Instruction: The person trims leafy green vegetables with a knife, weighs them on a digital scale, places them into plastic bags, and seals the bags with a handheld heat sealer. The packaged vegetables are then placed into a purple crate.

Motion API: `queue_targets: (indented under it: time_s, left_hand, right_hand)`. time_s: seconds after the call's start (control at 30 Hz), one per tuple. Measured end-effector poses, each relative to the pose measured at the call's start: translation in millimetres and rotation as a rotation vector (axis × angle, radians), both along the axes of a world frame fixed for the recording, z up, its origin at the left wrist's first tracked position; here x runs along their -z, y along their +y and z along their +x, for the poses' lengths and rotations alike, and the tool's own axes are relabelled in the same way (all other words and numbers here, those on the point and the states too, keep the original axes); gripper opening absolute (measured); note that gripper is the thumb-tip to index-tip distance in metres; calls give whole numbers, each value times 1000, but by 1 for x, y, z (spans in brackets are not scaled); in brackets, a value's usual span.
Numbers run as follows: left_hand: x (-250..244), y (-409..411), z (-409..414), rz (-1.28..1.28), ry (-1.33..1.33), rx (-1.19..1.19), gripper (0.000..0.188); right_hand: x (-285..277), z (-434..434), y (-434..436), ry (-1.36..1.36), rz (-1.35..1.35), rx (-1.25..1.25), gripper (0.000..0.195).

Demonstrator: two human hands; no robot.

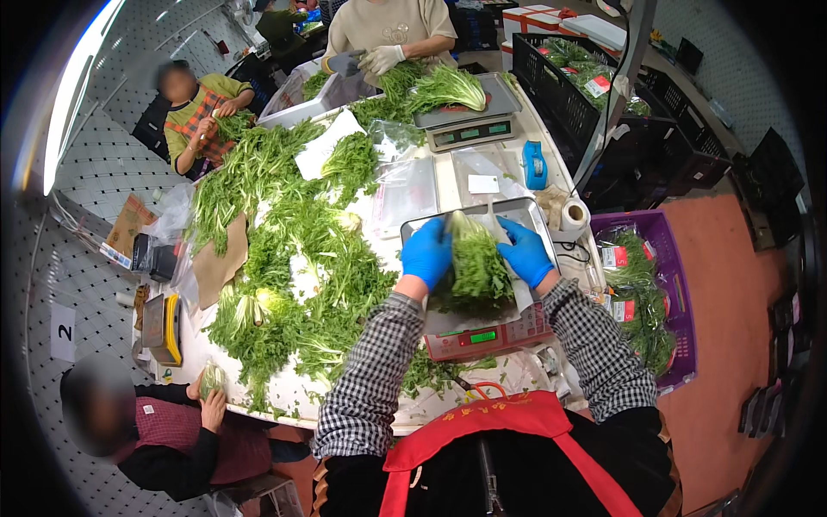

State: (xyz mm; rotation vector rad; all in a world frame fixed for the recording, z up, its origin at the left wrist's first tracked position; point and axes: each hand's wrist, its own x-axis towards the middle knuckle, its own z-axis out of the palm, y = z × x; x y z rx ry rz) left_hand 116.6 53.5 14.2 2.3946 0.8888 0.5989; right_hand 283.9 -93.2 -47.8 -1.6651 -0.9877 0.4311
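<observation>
Over the metal pan of a red digital scale [489, 338], my blue-gloved hands flank a bunch of leafy greens [481, 265], its pale root end pointing away from me. My left hand [427, 252] is at the bunch's left side, slightly blurred; whether it grips the greens is not clear. My right hand [524, 251] pinches the edge of a clear plastic bag [521, 294] at the bunch's right. The bag lies around and under the greens. Just left of the pan, loose frilly greens [310, 258] cover much of the white table [413, 413].
Orange-handled scissors [488, 390] lie near the front edge. A second scale [468, 132] holds greens at the back. A blue tape dispenser [535, 165] and a label roll [574, 213] stand at the right, beside a purple crate [686, 323] of packed greens. Several people work around the table.
</observation>
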Motion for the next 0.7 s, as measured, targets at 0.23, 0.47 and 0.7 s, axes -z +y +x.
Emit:
queue_targets:
  time_s: [0.23,0.47,0.7]
  left_hand:
    - [-9,-38,22,79,190,174,17]
    - [-8,-30,36,-74,59,152,18]
    - [13,-32,40,-203,24,220,21]
  right_hand:
    - [-36,-29,-9,-394,-176,-108,57]
    - [-41,-40,-22,-636,-442,-213,38]
    - [-15,-25,-26,-125,-71,-219,26]
